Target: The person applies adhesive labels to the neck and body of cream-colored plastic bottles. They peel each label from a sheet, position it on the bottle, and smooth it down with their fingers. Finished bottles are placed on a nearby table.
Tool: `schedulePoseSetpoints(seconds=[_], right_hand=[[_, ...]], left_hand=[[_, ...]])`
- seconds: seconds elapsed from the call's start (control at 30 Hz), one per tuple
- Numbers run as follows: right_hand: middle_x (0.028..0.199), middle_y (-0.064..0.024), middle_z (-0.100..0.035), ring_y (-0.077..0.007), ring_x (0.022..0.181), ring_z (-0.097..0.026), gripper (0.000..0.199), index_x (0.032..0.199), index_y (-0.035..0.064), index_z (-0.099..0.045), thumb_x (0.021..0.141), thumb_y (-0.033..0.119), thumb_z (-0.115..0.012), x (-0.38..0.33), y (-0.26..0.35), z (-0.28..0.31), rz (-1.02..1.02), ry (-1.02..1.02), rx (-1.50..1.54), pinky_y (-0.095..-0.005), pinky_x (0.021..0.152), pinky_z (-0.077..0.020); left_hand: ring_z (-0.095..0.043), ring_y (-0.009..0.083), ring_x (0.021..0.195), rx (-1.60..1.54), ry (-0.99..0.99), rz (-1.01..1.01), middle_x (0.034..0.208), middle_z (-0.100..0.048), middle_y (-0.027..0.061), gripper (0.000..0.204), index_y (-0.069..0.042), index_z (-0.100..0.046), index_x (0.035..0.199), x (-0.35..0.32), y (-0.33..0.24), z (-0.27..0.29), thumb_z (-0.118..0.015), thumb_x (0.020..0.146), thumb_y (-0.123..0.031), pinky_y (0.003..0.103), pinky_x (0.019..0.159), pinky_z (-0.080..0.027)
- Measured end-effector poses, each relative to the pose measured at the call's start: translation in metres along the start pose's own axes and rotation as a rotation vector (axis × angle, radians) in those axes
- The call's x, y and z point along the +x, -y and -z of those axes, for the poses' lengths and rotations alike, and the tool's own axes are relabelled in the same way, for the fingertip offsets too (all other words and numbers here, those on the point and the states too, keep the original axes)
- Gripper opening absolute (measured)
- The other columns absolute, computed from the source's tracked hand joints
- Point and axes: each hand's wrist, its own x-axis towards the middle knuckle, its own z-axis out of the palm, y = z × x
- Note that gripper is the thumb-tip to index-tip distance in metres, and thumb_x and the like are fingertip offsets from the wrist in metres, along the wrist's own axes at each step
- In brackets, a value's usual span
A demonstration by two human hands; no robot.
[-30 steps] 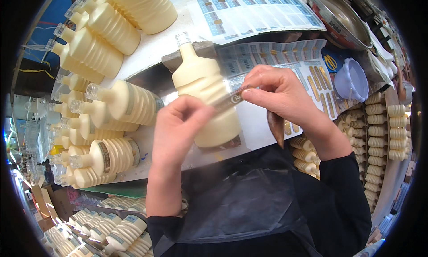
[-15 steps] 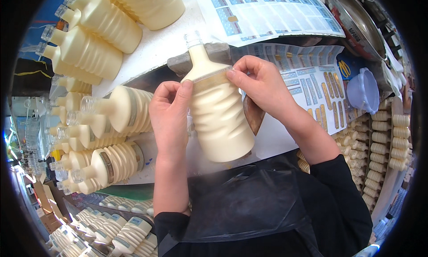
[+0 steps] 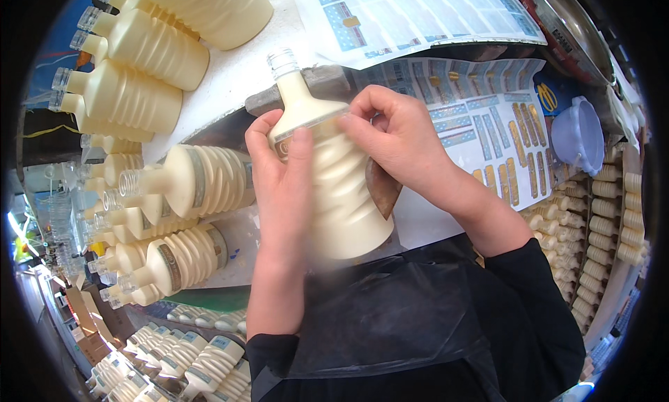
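Note:
A cream bottle [image 3: 341, 221] with wavy ribs and a clear threaded neck lies tilted in front of me, its neck pointing away. Across its shoulder runs a narrow gold-and-grey label [image 3: 317, 129]. My left hand [image 3: 279, 172] is closed on the bottle's left side, its thumb pressing near the label's left part and its fingers partly hidden. At the label's right end, my right hand [image 3: 401, 134] pinches the strip between thumb and bent fingers. A grey block [image 3: 327, 81] sits behind the bottle's shoulder. By its right side is a brown pointed piece [image 3: 382, 189].
Label sheets [image 3: 481, 141] lie to the right, with another sheet [image 3: 418, 19] on the raised white surface. Labelled bottles [image 3: 185, 256] lie at left; plain bottles [image 3: 129, 99] stand beyond them. A lilac bucket [image 3: 577, 137] and rows of small ribbed bottles [image 3: 603, 245] are at right.
My left thumb has shifted down and inward across the label, and a patterned part now shows at its left end. The view has moved slightly; my right hand still pinches the right end.

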Motion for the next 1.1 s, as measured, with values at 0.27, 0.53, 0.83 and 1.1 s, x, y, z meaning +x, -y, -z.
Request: schedulePoseSetpoints(seconds=[0.27, 0.53, 0.83, 1.1], right_hand=[[0.095, 0.0013, -0.063, -0.003, 0.09, -0.057, 0.022, 0.121, 0.0046, -0.063, 0.104, 0.018, -0.061, 0.013, -0.022, 0.017, -0.102, 0.122, 0.274, -0.0224, 0.08, -0.0496], [0.079, 0.0023, -0.056, -0.006, 0.074, -0.051, 0.034, 0.122, 0.0032, -0.064, 0.098, 0.025, -0.072, 0.008, -0.019, -0.002, 0.01, 0.092, 0.148, -0.0248, 0.068, -0.0447], [0.089, 0.0043, -0.056, -0.0023, 0.08, -0.052, 0.034, 0.124, 0.0031, -0.062, 0.099, 0.023, -0.071, 0.008, -0.013, 0.002, -0.039, 0.134, 0.106, -0.0189, 0.073, -0.0457], [0.092, 0.0027, -0.061, -0.0022, 0.081, -0.054, 0.03, 0.126, 0.0037, -0.061, 0.103, 0.024, -0.065, 0.01, -0.017, 0.003, -0.058, 0.165, 0.201, -0.0189, 0.073, -0.047]], left_hand=[[-0.054, 0.0148, 0.114, -0.15, 0.055, -0.008, 0.13, -0.055, 0.013, 0.044, -0.005, -0.037, 0.143, 0.004, 0.014, 0.005, -0.056, 0.108, -0.023, 0.031, 0.1, -0.047], [-0.052, 0.0154, 0.116, -0.179, 0.063, -0.01, 0.132, -0.053, 0.0131, 0.045, -0.004, -0.036, 0.143, 0.006, 0.018, 0.005, -0.055, 0.108, -0.024, 0.031, 0.102, -0.046], [-0.052, 0.0157, 0.118, -0.208, 0.077, -0.017, 0.133, -0.051, 0.0131, 0.046, -0.004, -0.036, 0.143, 0.004, 0.018, 0.005, -0.056, 0.108, -0.026, 0.032, 0.102, -0.046], [-0.052, 0.0151, 0.117, -0.207, 0.074, -0.025, 0.133, -0.051, 0.0128, 0.046, -0.004, -0.037, 0.143, 0.005, 0.019, 0.005, -0.057, 0.108, -0.027, 0.031, 0.102, -0.046]])
